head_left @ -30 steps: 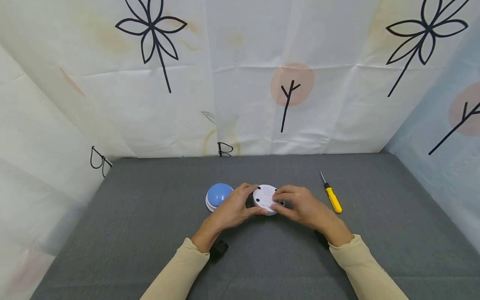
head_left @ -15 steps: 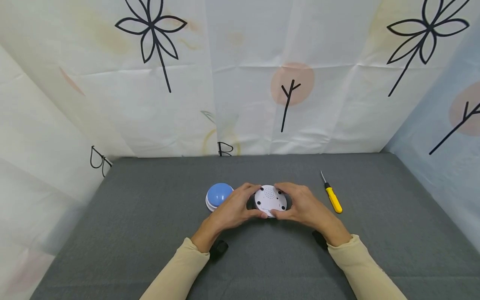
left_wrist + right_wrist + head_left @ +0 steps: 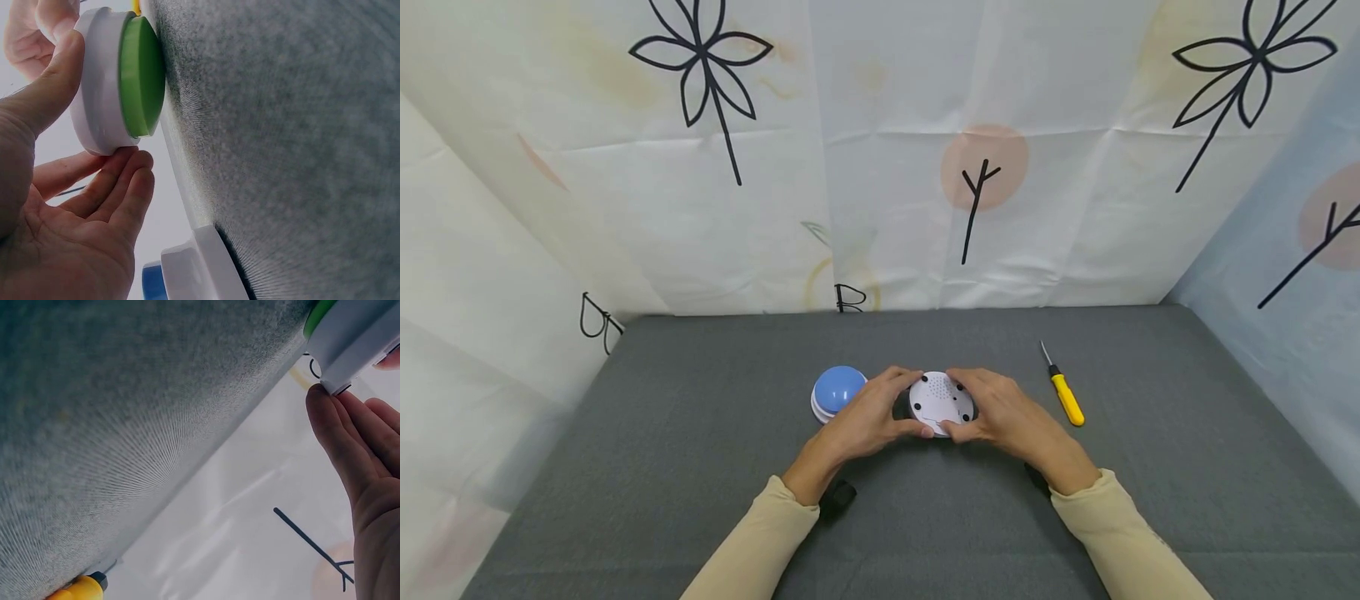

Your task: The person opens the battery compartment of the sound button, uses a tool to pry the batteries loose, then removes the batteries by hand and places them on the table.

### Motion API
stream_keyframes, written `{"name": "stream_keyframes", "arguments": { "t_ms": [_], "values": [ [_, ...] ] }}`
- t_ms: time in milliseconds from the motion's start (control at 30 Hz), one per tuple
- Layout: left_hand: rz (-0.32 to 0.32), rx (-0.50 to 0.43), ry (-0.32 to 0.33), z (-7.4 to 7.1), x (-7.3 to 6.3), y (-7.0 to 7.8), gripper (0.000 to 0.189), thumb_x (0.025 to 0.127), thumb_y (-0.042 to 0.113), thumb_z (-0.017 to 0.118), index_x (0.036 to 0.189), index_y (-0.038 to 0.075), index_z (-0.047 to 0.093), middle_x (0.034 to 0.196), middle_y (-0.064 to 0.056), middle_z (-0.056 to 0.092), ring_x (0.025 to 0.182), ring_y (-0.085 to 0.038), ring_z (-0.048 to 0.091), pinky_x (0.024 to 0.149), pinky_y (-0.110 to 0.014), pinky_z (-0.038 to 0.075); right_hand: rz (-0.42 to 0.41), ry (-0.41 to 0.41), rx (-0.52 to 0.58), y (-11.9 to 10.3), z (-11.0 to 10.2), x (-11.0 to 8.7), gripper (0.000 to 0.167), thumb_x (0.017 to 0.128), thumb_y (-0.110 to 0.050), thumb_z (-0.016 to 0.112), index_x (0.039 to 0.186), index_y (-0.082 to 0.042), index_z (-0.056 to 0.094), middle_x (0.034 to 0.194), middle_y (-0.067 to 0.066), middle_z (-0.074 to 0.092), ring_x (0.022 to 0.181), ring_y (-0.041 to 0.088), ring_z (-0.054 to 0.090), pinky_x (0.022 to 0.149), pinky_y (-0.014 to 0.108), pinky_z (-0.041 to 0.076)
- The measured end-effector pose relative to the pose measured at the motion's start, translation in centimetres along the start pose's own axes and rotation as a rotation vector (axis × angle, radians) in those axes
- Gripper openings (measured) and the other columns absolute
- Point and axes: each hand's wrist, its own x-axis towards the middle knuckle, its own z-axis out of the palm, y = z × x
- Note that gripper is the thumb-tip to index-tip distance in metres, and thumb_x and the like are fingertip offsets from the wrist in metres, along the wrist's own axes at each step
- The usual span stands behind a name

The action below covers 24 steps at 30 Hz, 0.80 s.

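A round white buzzer button (image 3: 938, 402) is held bottom up between both hands, its underside showing a patch of small speaker holes and several black dots near the rim. In the left wrist view its green dome (image 3: 144, 78) faces the table. My left hand (image 3: 868, 417) grips it from the left, thumb on the near edge and fingers at the far edge. From the other side my right hand (image 3: 1003, 417) pinches its rim with thumb and fingertips. A second buzzer button (image 3: 839, 390), with a blue dome facing up, stands beside my left hand, partly hidden by it.
A screwdriver (image 3: 1066, 398) with a yellow handle lies right of my right hand, tip pointing to the back. The grey cloth-covered table (image 3: 715, 400) meets a hanging white printed sheet (image 3: 887, 208) at its far edge.
The right hand's fingers have moved from over the white underside to its right rim. The button has shifted slightly right and turned a little. The left hand keeps its hold.
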Motion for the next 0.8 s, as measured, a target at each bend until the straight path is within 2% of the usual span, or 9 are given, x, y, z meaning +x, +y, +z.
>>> {"name": "stream_keyframes", "arguments": {
  "t_ms": [200, 433, 567, 800],
  "values": [
    [-0.005, -0.021, 0.005, 0.02, -0.02, 0.00, 0.074, 0.084, 0.025, 0.086, 0.145, 0.000, 0.051, 0.139, -0.015, 0.055, 0.130, -0.029, 0.052, 0.106, -0.047, 0.043, -0.043, 0.008, 0.003, 0.11, 0.11, -0.10, 0.061, 0.085, -0.029, 0.083, 0.127, 0.010, 0.061, 0.118, 0.020, 0.067, 0.101, 0.030, 0.066, 0.081, 0.044, 0.057],
    [-0.007, -0.015, 0.000, 0.02, -0.05, -0.07, 0.073, 0.084, 0.024, 0.086, 0.144, 0.000, 0.052, 0.138, -0.014, 0.056, 0.131, -0.030, 0.052, 0.107, -0.048, 0.042, -0.004, 0.010, 0.062, 0.36, 0.03, -0.12, 0.054, 0.087, -0.023, 0.081, 0.125, 0.011, 0.063, 0.118, 0.022, 0.068, 0.102, 0.033, 0.067, 0.081, 0.046, 0.056],
    [-0.011, -0.011, -0.001, -0.05, -0.07, -0.14, 0.074, 0.084, 0.026, 0.086, 0.145, 0.001, 0.052, 0.139, -0.014, 0.056, 0.131, -0.030, 0.052, 0.108, -0.048, 0.042, -0.022, 0.020, 0.081, 0.56, -0.06, -0.07, 0.054, 0.085, -0.023, 0.083, 0.125, 0.008, 0.064, 0.117, 0.020, 0.069, 0.100, 0.030, 0.068, 0.081, 0.045, 0.057],
    [-0.031, -0.011, -0.009, -0.28, -0.11, -0.16, 0.074, 0.085, 0.028, 0.085, 0.145, 0.001, 0.052, 0.140, -0.014, 0.055, 0.132, -0.030, 0.051, 0.109, -0.048, 0.040, 0.008, -0.010, 0.155, 0.53, -0.33, 0.03, 0.052, 0.083, -0.027, 0.086, 0.122, 0.002, 0.070, 0.126, 0.020, 0.067, 0.113, 0.035, 0.065, 0.091, 0.051, 0.053]
  ]
}}
